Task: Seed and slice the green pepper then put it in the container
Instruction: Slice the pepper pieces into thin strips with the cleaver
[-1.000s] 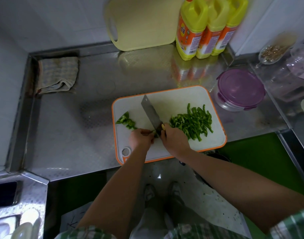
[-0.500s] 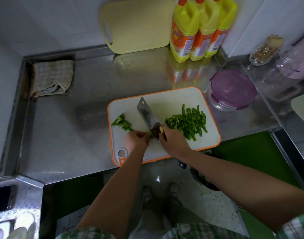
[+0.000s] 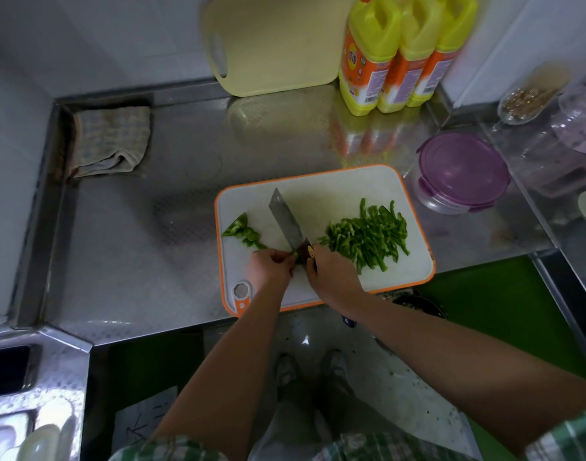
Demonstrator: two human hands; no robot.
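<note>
Purple-lidded container [image 3: 462, 173], lid on, is noted beyond the right hand [image 3: 333, 277]; contents not discernible. Cleaver [image 3: 286, 221] is gripped by that hand, a pepper piece [image 3: 295, 256] pinched by the left hand [image 3: 270, 266].

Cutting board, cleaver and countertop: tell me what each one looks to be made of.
The cutting board looks like plastic: a matte white face with a moulded orange rim. The cleaver blade looks like steel: grey, dull sheen, some staining. The countertop looks like stainless steel: silvery, with an embossed dot pattern and blurred reflections of the yellow bottles.
</note>
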